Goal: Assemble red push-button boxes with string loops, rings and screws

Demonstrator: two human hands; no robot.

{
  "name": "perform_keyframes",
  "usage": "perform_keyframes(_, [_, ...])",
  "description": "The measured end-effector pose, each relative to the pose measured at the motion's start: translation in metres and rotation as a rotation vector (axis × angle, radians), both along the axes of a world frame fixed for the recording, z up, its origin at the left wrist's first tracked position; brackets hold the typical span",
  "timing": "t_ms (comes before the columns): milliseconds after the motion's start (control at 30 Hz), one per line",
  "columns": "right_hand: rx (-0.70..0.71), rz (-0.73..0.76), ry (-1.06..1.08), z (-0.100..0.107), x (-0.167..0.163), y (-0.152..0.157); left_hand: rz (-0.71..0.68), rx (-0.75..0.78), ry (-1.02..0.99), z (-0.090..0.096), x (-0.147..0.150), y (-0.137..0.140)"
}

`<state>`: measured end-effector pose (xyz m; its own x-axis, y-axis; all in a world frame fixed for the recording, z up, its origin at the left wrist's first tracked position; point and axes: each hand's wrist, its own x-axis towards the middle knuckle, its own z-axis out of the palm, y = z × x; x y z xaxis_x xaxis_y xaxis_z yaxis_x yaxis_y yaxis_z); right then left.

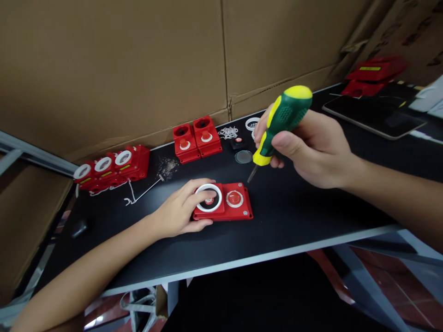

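On the black table lies a red box with a white ring at its left end and a round red button at its right. Screws show at the right corners. My left hand is closed around the box's left end, with a finger inside the ring. In my right hand is a green and yellow screwdriver, gripped by its handle. Its shaft points down and to the left, and the tip is just above the box's upper right corner, apart from it.
Two red boxes stand near the cardboard wall. Further left are several ringed red boxes and a thin metal rod. A small black part, a clear disc and white strings lie behind. A tablet-like device lies right.
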<state>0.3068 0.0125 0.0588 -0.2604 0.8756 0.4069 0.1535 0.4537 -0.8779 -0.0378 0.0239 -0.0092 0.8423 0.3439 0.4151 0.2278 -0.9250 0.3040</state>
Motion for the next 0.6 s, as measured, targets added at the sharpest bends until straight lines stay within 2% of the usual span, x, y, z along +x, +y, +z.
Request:
perform_keyframes(133, [0.02, 0.054, 0.017, -0.0061, -0.0035, -0.0045, -0.025, 0.024, 0.036, 0.0032, -0.002, 0.0003])
perform_keyframes(233, [0.016, 0.065, -0.056, -0.0095, -0.005, -0.0044, -0.053, -0.001, 0.054, 0.0054, -0.0018, 0.0005])
perform_keyframes(367, [0.044, 0.011, -0.182, -0.0073, -0.0053, -0.003, -0.093, -0.065, 0.042, 0.0065, -0.0011, 0.0024])
perform_keyframes(600, [0.099, 0.062, -0.263, -0.0039, -0.0041, -0.0031, -0.086, -0.068, 0.035, 0.0054, -0.0003, 0.004])
